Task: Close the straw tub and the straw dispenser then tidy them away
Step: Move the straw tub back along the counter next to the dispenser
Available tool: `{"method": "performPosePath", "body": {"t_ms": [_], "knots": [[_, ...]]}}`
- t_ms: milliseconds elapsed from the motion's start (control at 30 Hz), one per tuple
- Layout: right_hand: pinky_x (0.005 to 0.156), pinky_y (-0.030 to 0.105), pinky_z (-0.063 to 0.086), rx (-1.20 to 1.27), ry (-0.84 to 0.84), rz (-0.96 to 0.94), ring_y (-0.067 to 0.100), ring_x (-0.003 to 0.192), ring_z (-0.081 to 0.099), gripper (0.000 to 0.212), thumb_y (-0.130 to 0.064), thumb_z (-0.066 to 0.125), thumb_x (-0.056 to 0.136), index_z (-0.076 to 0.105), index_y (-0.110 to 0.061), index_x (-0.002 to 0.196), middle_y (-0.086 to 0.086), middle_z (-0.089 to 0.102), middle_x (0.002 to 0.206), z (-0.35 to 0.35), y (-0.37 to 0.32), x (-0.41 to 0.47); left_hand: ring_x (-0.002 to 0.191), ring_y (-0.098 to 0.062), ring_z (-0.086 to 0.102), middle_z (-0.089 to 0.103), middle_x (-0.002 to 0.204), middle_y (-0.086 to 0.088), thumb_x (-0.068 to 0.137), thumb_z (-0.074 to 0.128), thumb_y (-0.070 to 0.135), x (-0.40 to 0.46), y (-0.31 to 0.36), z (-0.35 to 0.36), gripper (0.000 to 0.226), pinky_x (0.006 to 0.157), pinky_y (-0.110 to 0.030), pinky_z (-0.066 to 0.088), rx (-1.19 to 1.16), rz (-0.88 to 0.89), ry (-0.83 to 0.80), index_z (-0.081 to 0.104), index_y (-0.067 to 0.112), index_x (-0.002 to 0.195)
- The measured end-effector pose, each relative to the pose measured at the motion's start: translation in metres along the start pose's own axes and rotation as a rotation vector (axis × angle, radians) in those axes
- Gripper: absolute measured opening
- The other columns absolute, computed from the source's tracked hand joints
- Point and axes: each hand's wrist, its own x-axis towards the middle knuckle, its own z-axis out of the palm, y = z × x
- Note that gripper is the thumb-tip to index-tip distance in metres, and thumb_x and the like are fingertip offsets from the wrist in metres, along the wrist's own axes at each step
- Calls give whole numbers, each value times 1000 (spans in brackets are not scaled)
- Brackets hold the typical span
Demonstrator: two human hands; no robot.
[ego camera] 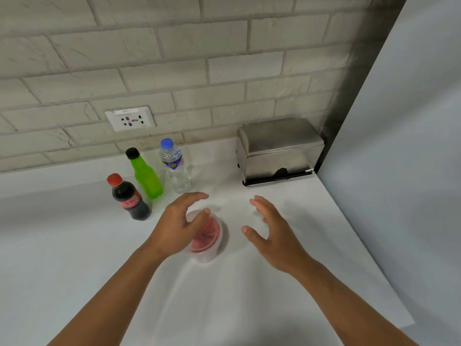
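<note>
A clear round straw tub (212, 239) with red straws inside stands on the white counter (74, 245), a clear lid on top. My left hand (178, 224) rests over its left side, thumb on the lid, fingers curved and spread. To the right of the tub my right hand (270, 229) hovers open, palm toward it, not touching. The steel straw dispenser (279, 152) sits at the back right against the wall, its lid down.
Three bottles stand behind and left of the tub: a cola bottle (128, 198), a green bottle (146, 176) and a water bottle (175, 168). A wall socket (131, 118) is on the brick wall. A grey panel (399, 171) bounds the counter's right edge.
</note>
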Motion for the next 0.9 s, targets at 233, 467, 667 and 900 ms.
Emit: {"method": "performPosePath", "body": {"t_ms": [233, 467, 667, 900], "knots": [[122, 34, 31, -22, -58, -28, 5, 150, 31, 62, -34, 65, 96, 39, -27, 152, -17, 28, 161, 45, -18, -13, 125, 17, 48, 61, 137, 16, 97, 68, 30, -35, -30, -12, 40, 108, -14, 39, -22, -9, 21, 62, 28, 136], [122, 26, 30, -155, -63, -136, 2, 152, 22, 56, -40, 58, 99, 44, -25, 150, -10, 27, 165, 73, -24, -20, 135, -6, 51, 52, 148, 11, 92, 67, 42, -56, -45, -14, 50, 105, -33, 52, -70, -6, -5, 57, 31, 140], [116, 36, 41, -236, 1, -190, 15, 145, 41, 41, -45, 54, 99, 62, -24, 133, -5, 44, 155, 88, -23, -22, 139, -1, 47, 46, 155, 14, 92, 69, 49, -61, -56, -10, 55, 103, -33, 55, -81, 30, -49, 55, 36, 143], [110, 36, 46, -265, 62, -189, 14, 138, 49, 29, -40, 60, 99, 69, -25, 122, -7, 51, 151, 86, -10, -4, 146, 1, 40, 35, 164, 17, 93, 73, 39, -45, -61, -3, 65, 106, -27, 50, -61, 66, -76, 47, 33, 152]]}}
